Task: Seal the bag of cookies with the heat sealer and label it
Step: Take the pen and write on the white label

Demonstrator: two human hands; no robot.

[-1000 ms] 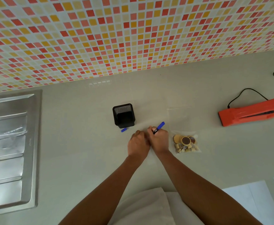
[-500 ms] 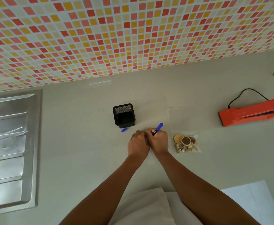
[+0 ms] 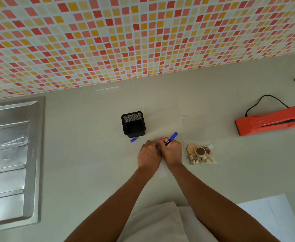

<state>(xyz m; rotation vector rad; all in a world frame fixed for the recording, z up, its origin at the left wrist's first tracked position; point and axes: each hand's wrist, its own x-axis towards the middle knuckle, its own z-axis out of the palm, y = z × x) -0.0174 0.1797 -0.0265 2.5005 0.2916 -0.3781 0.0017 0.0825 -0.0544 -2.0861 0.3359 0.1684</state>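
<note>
Where mosaic wall meets countertop, sink drainboard lies

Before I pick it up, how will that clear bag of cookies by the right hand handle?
The bag of cookies is thin clear film, so probably floppy. Its contents sit loose at one end, so they would likely shift and sag. The round cookies look brittle; a firm squeeze may crack them.

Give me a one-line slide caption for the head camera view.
Right hand grips a blue marker beside the left hand; bag of cookies and orange heat sealer wait nearby.
</note>
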